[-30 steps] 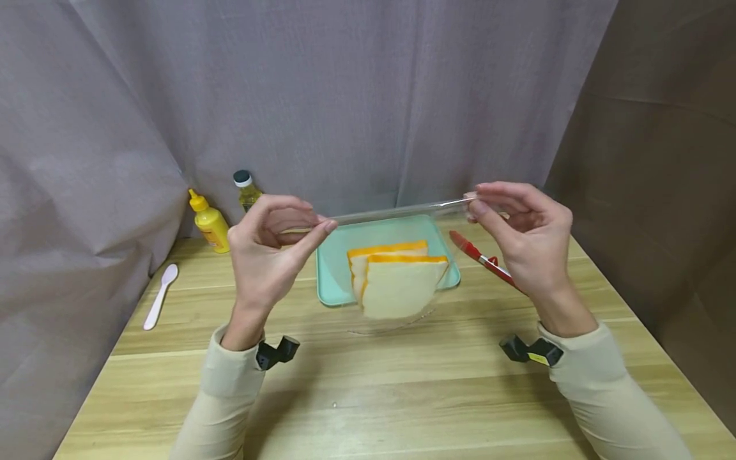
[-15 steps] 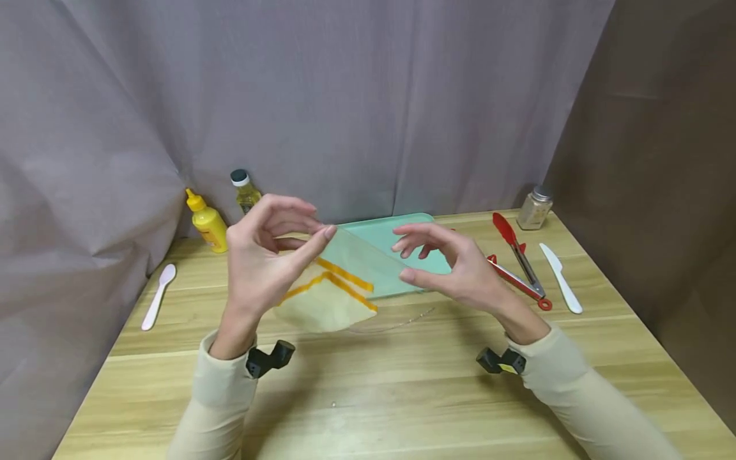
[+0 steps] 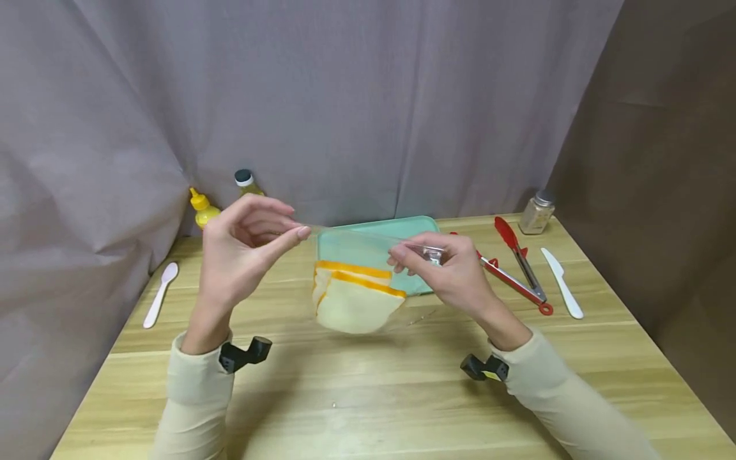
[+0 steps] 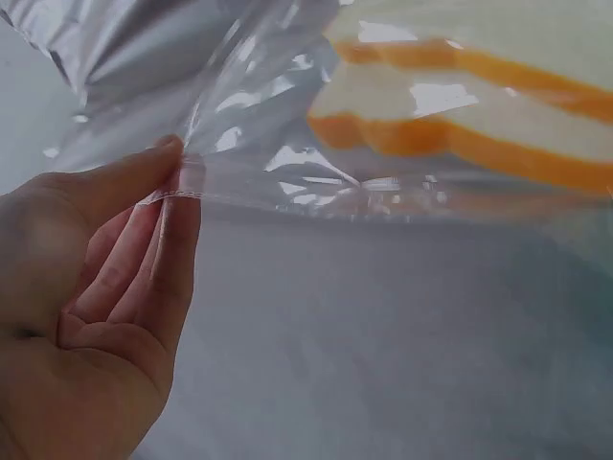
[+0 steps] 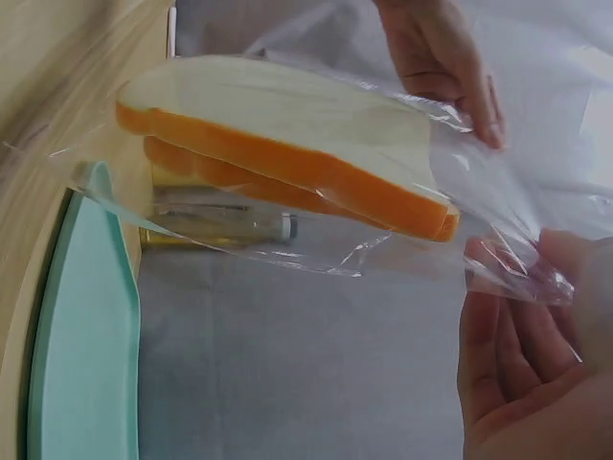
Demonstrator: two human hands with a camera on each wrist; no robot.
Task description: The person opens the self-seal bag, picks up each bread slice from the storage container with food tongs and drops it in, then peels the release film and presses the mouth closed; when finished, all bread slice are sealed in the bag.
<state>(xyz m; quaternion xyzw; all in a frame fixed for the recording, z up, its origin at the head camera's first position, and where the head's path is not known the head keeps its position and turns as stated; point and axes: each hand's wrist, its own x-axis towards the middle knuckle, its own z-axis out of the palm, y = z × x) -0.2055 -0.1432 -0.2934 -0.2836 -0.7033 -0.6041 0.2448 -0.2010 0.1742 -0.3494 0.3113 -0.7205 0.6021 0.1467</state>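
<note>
Curtain [image 3: 345, 96] of grey cloth backs wooden table [image 3: 368, 396] bearing teal tray [image 3: 402, 227]

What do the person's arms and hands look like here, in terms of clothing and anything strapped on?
Both arms wear long cream sleeves with snug cuffs at the wrists. The left hand and right hand are bare, with no gloves, rings or watch visible. A small black camera mount sits under each wrist; the right one shows a yellow patch. No cables are visible.

No text, label, brand or number can be read on anything here.
</note>
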